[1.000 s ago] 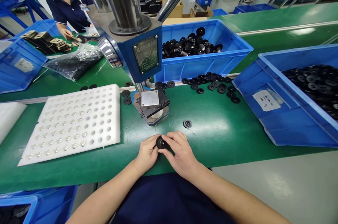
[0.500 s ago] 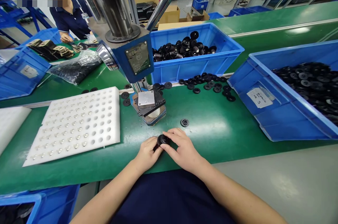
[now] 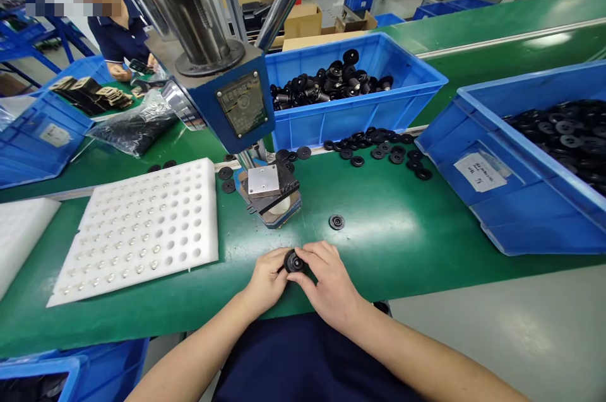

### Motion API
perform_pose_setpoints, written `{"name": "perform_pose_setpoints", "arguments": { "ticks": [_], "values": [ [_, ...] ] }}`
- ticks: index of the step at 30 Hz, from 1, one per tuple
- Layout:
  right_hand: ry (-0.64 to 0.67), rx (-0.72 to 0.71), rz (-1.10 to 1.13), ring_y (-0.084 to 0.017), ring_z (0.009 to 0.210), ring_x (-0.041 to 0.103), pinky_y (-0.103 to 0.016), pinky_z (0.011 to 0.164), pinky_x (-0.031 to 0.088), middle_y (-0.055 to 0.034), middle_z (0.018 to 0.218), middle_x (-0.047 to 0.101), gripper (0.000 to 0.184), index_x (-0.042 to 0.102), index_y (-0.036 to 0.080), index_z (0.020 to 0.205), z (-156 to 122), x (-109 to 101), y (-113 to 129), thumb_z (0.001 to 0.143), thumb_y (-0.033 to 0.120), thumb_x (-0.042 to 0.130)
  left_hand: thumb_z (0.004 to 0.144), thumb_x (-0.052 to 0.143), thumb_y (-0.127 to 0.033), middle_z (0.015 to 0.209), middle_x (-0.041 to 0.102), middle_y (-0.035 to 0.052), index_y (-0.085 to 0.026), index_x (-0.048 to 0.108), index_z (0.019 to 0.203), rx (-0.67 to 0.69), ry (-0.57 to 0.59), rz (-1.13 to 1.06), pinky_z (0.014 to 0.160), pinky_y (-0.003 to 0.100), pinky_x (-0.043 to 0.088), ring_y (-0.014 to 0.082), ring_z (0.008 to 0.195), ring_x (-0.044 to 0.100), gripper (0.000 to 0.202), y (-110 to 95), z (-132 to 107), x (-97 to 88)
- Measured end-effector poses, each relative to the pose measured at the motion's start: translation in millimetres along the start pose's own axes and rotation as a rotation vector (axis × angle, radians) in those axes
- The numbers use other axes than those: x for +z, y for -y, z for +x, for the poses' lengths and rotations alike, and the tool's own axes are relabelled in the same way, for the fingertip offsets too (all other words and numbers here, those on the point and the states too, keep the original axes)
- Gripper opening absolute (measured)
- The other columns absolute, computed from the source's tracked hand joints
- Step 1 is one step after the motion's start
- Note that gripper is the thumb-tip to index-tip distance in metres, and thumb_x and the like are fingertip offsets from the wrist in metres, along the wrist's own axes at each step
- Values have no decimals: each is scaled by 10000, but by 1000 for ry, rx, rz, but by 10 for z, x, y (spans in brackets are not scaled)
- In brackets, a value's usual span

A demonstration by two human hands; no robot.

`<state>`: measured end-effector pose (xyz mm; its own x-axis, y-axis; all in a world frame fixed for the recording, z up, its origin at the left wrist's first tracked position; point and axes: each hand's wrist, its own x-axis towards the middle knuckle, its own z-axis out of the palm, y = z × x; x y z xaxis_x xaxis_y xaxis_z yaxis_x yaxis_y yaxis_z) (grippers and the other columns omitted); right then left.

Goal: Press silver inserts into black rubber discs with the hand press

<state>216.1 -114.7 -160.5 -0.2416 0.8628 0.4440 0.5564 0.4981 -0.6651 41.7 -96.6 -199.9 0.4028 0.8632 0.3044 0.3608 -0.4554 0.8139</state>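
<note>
My left hand [image 3: 266,280] and my right hand [image 3: 330,283] hold one round black part with a ringed centre [image 3: 294,261] between them, low over the green bench near my body. Left fingers close on its left side; right thumb and fingers pinch its right side. The part's underside is hidden. A loose black disc [image 3: 337,222] lies on the bench just beyond my right hand. Past my hands stands a blue hand press [image 3: 242,102], with a bright metal plate [image 3: 263,180] on its base.
A white foam tray [image 3: 209,244] holding rows of small metal pieces lies left. Blue bins of black parts stand behind [image 3: 348,119] and right [image 3: 525,206]. Several black discs [image 3: 357,161] lie before the rear bin. Another person [image 3: 118,42] sits across the bench.
The black part has tilted in my hands, so its ringed centre shows more plainly. Both hands stay closed on it. The view has shifted slightly.
</note>
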Motion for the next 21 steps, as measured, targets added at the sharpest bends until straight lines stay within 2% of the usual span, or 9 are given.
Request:
{"name": "perform_pose_setpoints", "arguments": {
  "ticks": [6, 12, 16, 19, 21],
  "values": [
    [1, 45, 3, -227, 912, 601, -426, 812, 528, -91, 1001, 656, 279, 625, 195, 1188, 33, 59, -7, 927, 290, 646, 896, 490, -110, 924, 753, 97, -180, 711, 1036, -5, -33, -8, 758, 352, 609, 214, 837, 724, 271, 53, -19, 26],
    [22, 61, 24, -228, 934, 599, -426, 840, 539, -95, 1006, 654, 301, 638, 188, 1202, 38, 19, -41, 925, 306, 650, 906, 513, -139, 875, 730, 91, -171, 708, 941, -47, -49, -58, 731, 324, 578, 203, 801, 691, 201, 6, 12, 36],
    [60, 203, 212, -203, 895, 623, -379, 814, 566, -83, 969, 663, 289, 677, 200, 1161, 65, -68, -170, 919, 354, 643, 878, 642, -298, 709, 651, 33, -166, 687, 874, -264, -42, -170, 618, 274, 516, 159, 643, 600, 140, -75, 47, 19],
    [108, 369, 418, -179, 814, 642, -339, 756, 579, -77, 941, 677, 359, 703, 188, 1122, 84, -141, -264, 890, 457, 654, 832, 697, -365, 712, 633, 7, -164, 669, 927, -428, -80, -297, 591, 240, 472, 127, 611, 559, 224, -145, 48, 0],
    [152, 462, 550, -184, 825, 661, -338, 759, 582, -80, 957, 696, 441, 706, 187, 1128, 76, -185, -295, 866, 539, 657, 818, 707, -372, 734, 641, 9, -164, 668, 925, -475, -107, -327, 605, 238, 459, 124, 628, 551, 236, -209, 47, -31]
  ]
}}
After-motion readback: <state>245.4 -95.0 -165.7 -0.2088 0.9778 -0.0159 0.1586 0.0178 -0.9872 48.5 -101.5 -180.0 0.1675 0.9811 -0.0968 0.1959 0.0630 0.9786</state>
